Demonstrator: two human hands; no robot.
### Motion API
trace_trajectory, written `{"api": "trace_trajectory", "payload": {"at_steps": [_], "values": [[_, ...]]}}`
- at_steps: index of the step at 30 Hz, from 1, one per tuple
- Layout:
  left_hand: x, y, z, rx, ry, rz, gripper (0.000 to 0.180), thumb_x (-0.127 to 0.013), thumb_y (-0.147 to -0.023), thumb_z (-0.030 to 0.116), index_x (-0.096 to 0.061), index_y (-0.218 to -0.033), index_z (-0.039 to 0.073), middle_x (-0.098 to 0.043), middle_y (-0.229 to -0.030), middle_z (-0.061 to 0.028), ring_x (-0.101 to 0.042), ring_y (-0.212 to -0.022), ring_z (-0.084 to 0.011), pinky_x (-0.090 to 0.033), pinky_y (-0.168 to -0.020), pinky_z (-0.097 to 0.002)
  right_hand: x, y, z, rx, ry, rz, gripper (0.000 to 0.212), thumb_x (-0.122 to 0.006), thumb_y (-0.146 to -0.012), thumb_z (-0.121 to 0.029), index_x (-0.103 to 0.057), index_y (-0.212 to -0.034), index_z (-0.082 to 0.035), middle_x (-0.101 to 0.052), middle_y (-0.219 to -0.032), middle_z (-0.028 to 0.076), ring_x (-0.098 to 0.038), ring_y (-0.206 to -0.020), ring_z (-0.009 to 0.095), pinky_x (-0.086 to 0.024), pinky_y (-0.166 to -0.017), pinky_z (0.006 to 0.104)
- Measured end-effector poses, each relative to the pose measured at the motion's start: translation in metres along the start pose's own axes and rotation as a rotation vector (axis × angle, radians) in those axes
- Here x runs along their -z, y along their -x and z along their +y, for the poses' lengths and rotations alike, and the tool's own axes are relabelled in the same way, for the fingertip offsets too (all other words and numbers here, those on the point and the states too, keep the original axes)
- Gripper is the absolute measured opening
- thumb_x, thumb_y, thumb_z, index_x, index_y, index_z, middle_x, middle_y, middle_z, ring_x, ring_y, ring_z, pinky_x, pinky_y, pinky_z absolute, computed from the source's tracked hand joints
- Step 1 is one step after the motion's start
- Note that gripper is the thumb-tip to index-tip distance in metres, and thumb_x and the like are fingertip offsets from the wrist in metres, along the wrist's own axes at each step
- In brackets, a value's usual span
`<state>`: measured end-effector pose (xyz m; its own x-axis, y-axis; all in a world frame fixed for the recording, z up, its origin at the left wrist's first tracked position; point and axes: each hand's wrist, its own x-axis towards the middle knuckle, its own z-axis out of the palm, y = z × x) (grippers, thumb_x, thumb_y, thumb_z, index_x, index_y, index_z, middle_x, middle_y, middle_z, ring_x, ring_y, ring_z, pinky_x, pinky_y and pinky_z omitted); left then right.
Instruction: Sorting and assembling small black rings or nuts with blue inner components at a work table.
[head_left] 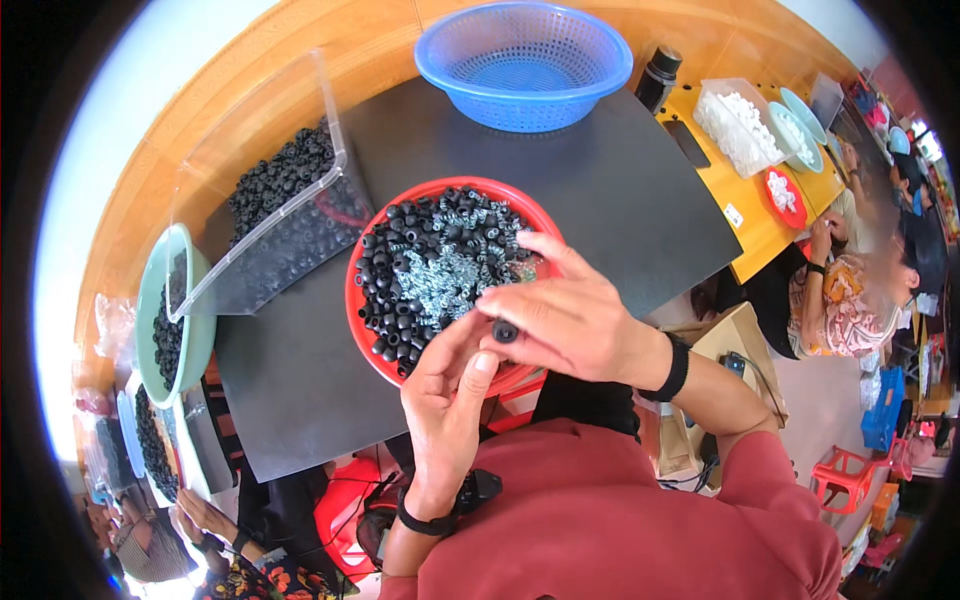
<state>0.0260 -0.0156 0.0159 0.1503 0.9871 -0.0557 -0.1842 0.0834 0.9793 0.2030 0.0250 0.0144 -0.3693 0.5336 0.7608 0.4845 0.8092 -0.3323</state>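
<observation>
Right hand [590, 320]: thumb and bent fingers pinching a small black part [505, 331], index finger stretched out above the bowl
Left hand [445, 390]: fingers curled, thumb raised just beside the part; fingertips covered by the other hand, so cannot tell whether grasping anything
Small black part: above the near side of the bowl, round end toward the camera
Pinch: could slip, given a smooth-looking surface and little finger contact; a drop likely into the bowl, or over the near rim toward the lap
Red bowl [357, 290]: on the table below both hands, close to the near edge; overlap with that edge hidden; could tip if pressed at the near rim or bumped by a wrist
Black parts [395, 325]: heaped along the left and upper bowl, near rim height, could spill from a careless sweep
Springs [438, 285]: piled mid-bowl, could tangle through interlocking coils
Dark table [640, 190]: open to the right of the bowl and in a strip beyond; near edge tight against the body
Clear bin [258, 238]: left of the bowl, black pieces inside, limiting leftward reach
Pale green basin [200, 345]: farther left, beside the bin
Blue basket [520, 118]: at the far edge, well apart from the hands
Yellow table [720, 190]: beyond the right corner, co-worker's hand [822, 235] nearby
</observation>
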Motion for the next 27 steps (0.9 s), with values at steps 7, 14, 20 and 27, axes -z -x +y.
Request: {"api": "trace_trajectory", "payload": {"at_steps": [7, 14, 20, 27], "values": [[0.023, 0.008, -0.008, -0.144, -0.284, 0.184, 0.028, -0.064, -0.092, 0.009, -0.063, -0.117, -0.001, -0.068, -0.097, -0.0084, -0.065, -0.089, -0.0127, -0.050, -0.082, -0.0267, 0.002, -0.035, 0.015, 0.029, -0.013, -0.114, 0.025, -0.071, -0.083, -0.020, -0.064, -0.099, -0.002, -0.061, -0.076, 0.010, -0.060, -0.077, 0.027, -0.043, -0.096, 0.0440], [0.043, 0.010, -0.025, -0.135, -0.380, 0.201, 0.023, -0.060, -0.095, 0.012, -0.065, -0.112, -0.002, -0.069, -0.097, -0.0080, -0.061, -0.083, -0.0094, -0.050, -0.075, -0.0234, -0.018, -0.141, 0.053, -0.197, -0.271, -0.482, 0.025, -0.071, -0.071, -0.015, -0.069, -0.089, 0.003, -0.063, -0.067, 0.018, -0.063, -0.063, 0.031, -0.049, -0.061, 0.0378], [0.038, 0.006, -0.023, -0.196, -0.384, 0.184, 0.019, -0.064, -0.090, 0.009, -0.068, -0.106, 0.000, -0.068, -0.087, -0.0073, -0.064, -0.078, -0.0125, -0.051, -0.075, -0.0266, -0.067, -0.169, 0.072, -0.241, -0.489, -0.068, 0.041, -0.077, -0.073, -0.018, -0.067, -0.107, 0.002, -0.070, -0.096, 0.021, -0.071, -0.079, 0.029, -0.055, -0.073, 0.0343], [0.044, 0.006, -0.022, -0.228, -0.465, 0.153, 0.019, -0.065, -0.089, 0.008, -0.068, -0.105, 0.001, -0.066, -0.084, -0.0079, -0.064, -0.075, -0.0140, -0.050, -0.071, -0.0269, -0.041, -0.119, 0.074, -0.286, -0.193, -0.307, 0.014, -0.063, -0.078, -0.010, -0.072, -0.084, -0.003, -0.069, -0.075, 0.016, -0.069, -0.071, 0.031, -0.054, -0.067, 0.0382]]}}
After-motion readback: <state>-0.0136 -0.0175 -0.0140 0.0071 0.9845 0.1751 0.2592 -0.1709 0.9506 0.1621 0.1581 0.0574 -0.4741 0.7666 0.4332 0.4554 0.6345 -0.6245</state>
